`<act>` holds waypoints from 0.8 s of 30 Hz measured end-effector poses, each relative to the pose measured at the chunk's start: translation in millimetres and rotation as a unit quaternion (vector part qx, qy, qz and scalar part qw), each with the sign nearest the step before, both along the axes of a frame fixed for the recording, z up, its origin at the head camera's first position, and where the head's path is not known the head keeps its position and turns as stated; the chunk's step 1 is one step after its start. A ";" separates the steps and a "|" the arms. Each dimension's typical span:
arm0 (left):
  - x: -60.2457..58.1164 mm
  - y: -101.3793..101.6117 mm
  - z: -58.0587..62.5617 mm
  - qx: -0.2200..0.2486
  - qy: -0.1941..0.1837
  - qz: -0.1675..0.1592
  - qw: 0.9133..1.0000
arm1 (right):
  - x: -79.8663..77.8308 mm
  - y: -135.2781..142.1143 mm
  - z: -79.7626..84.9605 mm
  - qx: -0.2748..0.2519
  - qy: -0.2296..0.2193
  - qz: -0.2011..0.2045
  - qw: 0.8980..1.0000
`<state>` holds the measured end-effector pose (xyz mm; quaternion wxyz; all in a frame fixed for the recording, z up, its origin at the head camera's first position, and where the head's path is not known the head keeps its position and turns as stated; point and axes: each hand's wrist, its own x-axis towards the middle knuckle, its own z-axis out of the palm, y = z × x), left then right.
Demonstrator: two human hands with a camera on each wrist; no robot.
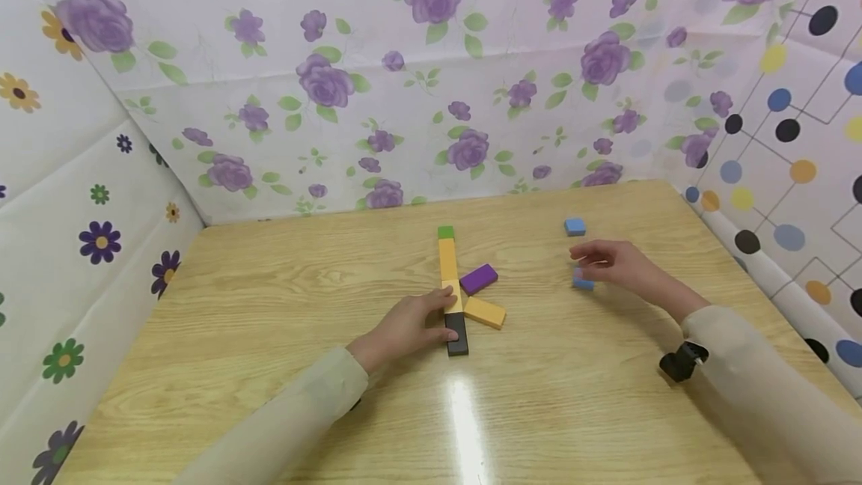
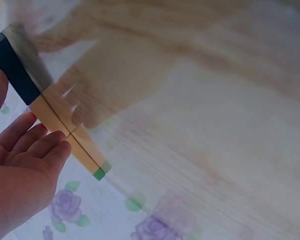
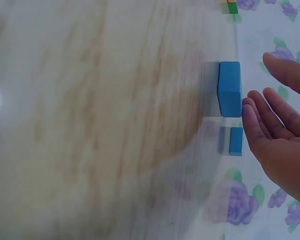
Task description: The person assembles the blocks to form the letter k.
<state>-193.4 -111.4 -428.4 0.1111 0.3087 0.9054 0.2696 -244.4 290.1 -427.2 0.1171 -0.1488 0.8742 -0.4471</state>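
Note:
A straight row runs away from me: a black block (image 1: 457, 348) at the near end, a pale orange block (image 1: 456, 305), an orange block (image 1: 447, 259), then a small green block (image 1: 446, 232). My left hand (image 1: 404, 326) lies along its left side, thumb on the black block and fingertips on the pale orange one. Loosely bent fingers of my right hand (image 1: 616, 264) are over the nearer blue block (image 1: 583, 285), partly hiding it. In the right wrist view, the thumb stands apart from the fingers, beside the larger blue block (image 3: 230, 90).
A purple block (image 1: 479, 279) and a loose orange block (image 1: 485, 312) lie just right of the row. Another blue block (image 1: 575, 227) lies farther back. Flowered sheeting (image 1: 323, 141) rises behind the wooden table (image 1: 269, 283), with patterned sheets on both sides.

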 end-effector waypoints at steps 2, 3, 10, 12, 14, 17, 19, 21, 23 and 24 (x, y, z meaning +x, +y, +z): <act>0.3 -0.2 0.1 0.003 -0.001 -0.001 1.000 | 1.1 1.9 -1.0 0.003 0.000 0.002 1.000; 0.3 -0.3 0.0 0.003 -0.001 -0.001 1.000 | 1.7 2.7 -1.4 0.004 0.002 0.003 1.000; 0.3 0.3 0.1 -0.002 0.001 -0.001 1.000 | 7.7 4.7 -3.8 0.022 0.014 0.005 1.000; 0.7 0.3 0.3 -0.003 0.000 0.000 1.000 | 10.1 4.2 -3.7 0.027 0.017 0.006 0.999; 1.1 0.3 0.6 -0.003 -0.001 0.001 1.000 | 11.3 3.7 -4.0 0.029 0.018 0.006 0.999; 1.0 0.3 0.4 -0.002 -0.001 0.000 1.000 | 11.7 3.7 -4.6 0.030 0.018 0.003 0.999; 0.9 0.2 0.5 0.001 -0.001 0.000 1.000 | 11.2 4.0 -5.2 0.031 0.019 0.001 0.999; 0.7 0.2 0.7 0.002 -0.002 0.000 1.000 | 10.7 4.2 -5.7 0.033 0.021 -0.001 0.999; 0.4 0.2 0.8 0.001 -0.003 0.000 1.000 | 10.3 4.3 -6.3 0.036 0.022 -0.001 0.999; 0.4 0.2 0.9 0.001 -0.003 0.001 1.000 | 10.3 4.1 -6.3 0.036 0.022 -0.002 0.999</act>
